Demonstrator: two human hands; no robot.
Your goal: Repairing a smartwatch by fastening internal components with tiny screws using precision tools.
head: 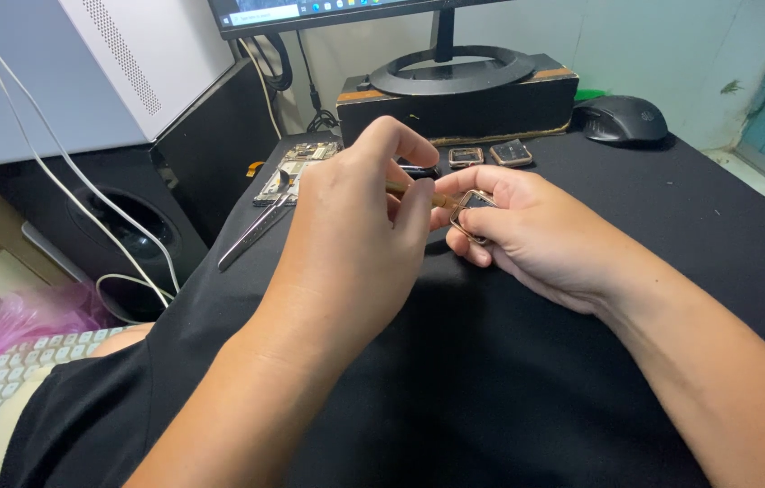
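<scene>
Black mat (pixel 671 226): tweezers (pixel 256 230), circuit board (pixel 297 163), two watch cases (pixel 489 154), mouse (pixel 622 119).

head cam | looks down, forward | close over black mat (pixel 653 235) | single view

Small square metal-framed watch case (pixel 475 206), tilted, above black mat; thin brown stick (pixel 419 193) touching it.

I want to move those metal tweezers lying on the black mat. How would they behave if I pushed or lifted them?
The tweezers look thin and metal, so probably light and stiff. Lying flat on the cloth mat, they would likely slide, not roll. Their smooth shine suggests a slippery grip.
</scene>
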